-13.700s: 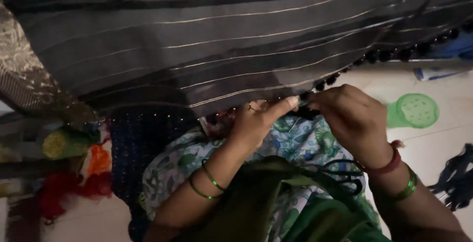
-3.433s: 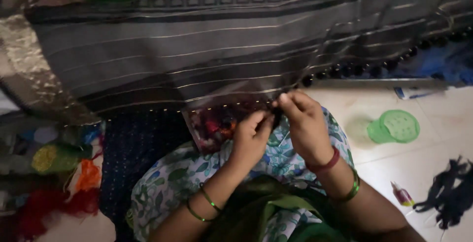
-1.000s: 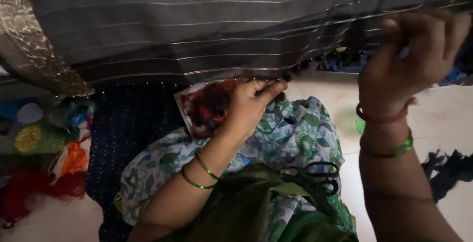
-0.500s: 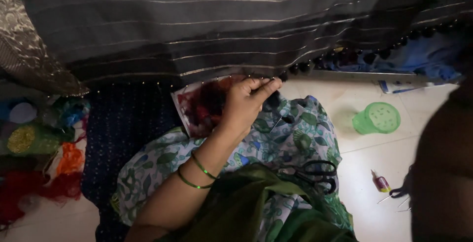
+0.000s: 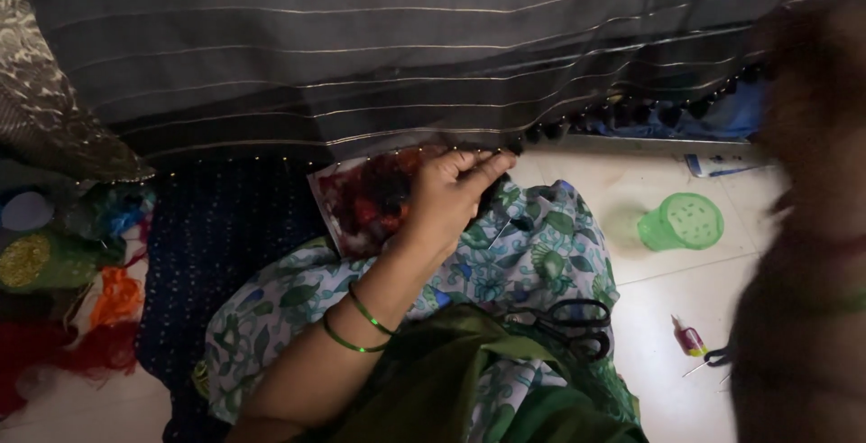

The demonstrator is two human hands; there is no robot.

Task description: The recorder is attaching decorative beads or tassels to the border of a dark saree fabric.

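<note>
Raised a moment ago, the right arm [image 5: 803,226] now sweeps past as a blur, fingers impossible to tell. Left hand [image 5: 451,195] pinches the striped grey cloth [image 5: 379,55] at its hem; bobbles [image 5: 649,116] line only the right stretch, the left still bare.

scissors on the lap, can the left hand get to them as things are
Probably yes. The scissors lie uncovered on the green floral cloth, just below the left hand, with nothing between them. But that hand is pinching the striped fabric's beaded edge, so it would need to let go first.
</note>
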